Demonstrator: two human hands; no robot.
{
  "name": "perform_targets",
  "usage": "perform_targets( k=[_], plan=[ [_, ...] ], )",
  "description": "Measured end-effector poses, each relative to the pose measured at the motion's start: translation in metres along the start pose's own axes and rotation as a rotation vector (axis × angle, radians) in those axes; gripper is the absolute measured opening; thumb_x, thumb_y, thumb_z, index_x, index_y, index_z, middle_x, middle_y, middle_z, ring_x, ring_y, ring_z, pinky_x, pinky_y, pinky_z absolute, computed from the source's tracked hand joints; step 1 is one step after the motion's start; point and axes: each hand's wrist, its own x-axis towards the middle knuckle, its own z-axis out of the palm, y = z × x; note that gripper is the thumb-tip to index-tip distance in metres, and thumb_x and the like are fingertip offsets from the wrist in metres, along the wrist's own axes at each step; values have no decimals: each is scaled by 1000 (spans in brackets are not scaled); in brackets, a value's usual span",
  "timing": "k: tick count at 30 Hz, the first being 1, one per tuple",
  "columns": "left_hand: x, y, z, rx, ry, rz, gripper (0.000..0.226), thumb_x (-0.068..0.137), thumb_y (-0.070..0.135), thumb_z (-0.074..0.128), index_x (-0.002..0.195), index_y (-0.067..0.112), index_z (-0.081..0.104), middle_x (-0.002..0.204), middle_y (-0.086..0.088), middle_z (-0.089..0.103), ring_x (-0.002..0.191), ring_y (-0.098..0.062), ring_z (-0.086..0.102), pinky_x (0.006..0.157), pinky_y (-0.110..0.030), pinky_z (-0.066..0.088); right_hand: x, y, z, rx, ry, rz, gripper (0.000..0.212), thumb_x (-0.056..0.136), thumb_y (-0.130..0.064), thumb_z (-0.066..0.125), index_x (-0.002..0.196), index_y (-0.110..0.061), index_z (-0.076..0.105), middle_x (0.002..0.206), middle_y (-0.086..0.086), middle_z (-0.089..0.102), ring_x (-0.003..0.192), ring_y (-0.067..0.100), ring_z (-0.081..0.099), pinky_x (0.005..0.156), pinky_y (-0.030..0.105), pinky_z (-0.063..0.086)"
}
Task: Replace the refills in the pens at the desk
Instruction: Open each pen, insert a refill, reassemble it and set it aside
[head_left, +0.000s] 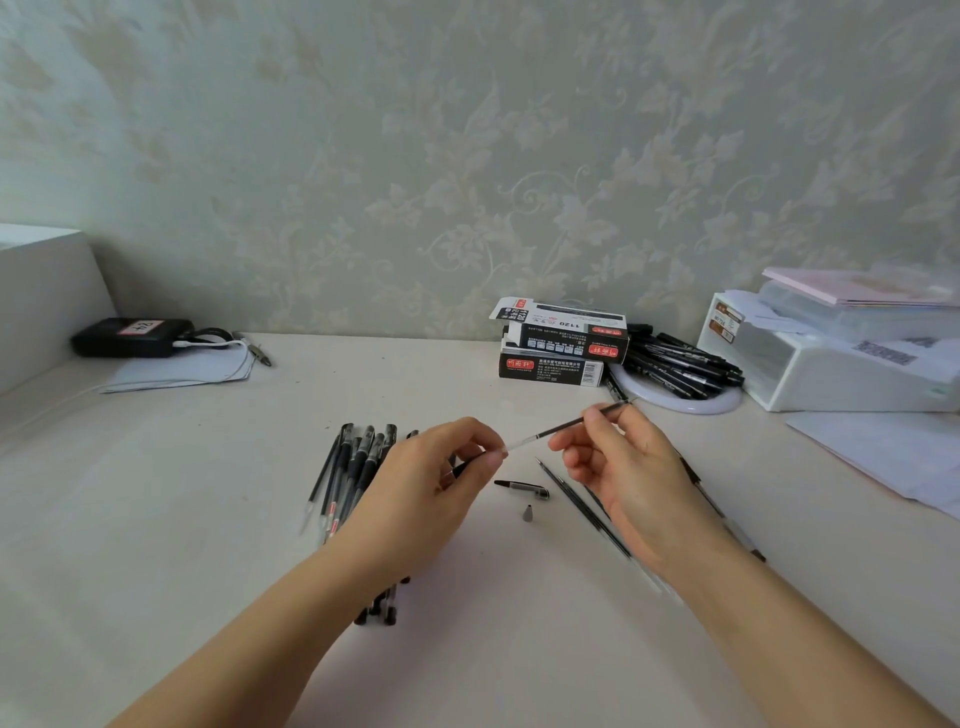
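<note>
Head view: both hands raised over the desk (208, 493)
Refill (566, 427): thin dark rod, clear whitish end, slanting above the pen cap (522, 487)
Left hand (441, 470): pinches the clear end
Right hand (623, 467): pinches the dark stretch
Nib cone (528, 513): just below the cap

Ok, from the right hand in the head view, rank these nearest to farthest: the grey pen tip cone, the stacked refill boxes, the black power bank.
1. Grey pen tip cone: on the desk just left of the right hand.
2. Stacked refill boxes: behind the hand, by the wall.
3. Black power bank: far left, back corner.
</note>
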Motion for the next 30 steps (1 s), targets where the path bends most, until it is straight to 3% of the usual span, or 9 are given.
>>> perform_targets(
  k=[9, 15, 20, 23, 26, 30],
  plan=[
    [1, -3, -2, -2, 4, 5, 8, 94, 29, 57, 90, 32, 63, 75, 16, 62, 50, -5, 44, 51, -9, 34, 1, 3, -2, -56, -40, -70, 10, 102, -17, 49, 98, -7, 52, 82, 11, 74, 66, 11, 61, 62, 22, 51],
    [0, -2, 0, 8, -8, 25, 7, 94, 31, 58, 90, 34, 62, 76, 17, 62, 50, -7, 42, 52, -11, 34, -1, 5, -2, -111, -69, -57, 9, 100, -17, 53, 98, -9, 56, 85, 11, 75, 70, 13, 61, 68, 28, 50],
    [1, -3, 1, 18, -1, 23, 6, 93, 30, 58, 94, 37, 60, 76, 15, 62, 51, -7, 44, 52, -12, 34, -7, 8, 4, -406, -236, -118, 9, 88, -23, 71, 98, -26, 71, 83, -7, 72, 64, 6, 59, 61, 15, 47],
    [1, -4, 0, -5, 22, 27, 6, 93, 31, 58, 96, 36, 58, 77, 14, 62, 51, -7, 46, 52, -13, 36, -9, 11, 3, -607, -216, -98, 25, 79, -34, 79, 101, -34, 68, 82, -12, 66, 60, 6, 52, 61, 20, 45],
    [1, -5, -1, -19, 28, 16, 6, 93, 31, 57, 96, 36, 58, 79, 12, 62, 50, -7, 45, 51, -13, 37, -9, 12, -2, -815, -182, -223, 23, 75, -35, 82, 94, -34, 69, 83, -11, 64, 55, 2, 47, 58, 14, 41],
    [1, -7, -1, 11, 20, 27, 9, 94, 30, 57, 97, 38, 59, 75, 11, 62, 51, -8, 45, 51, -13, 36, -8, 15, -4, -1046, -258, -302, 17, 76, -35, 80, 90, -30, 72, 81, -9, 61, 66, 0, 48, 62, 12, 35]
  ],
)
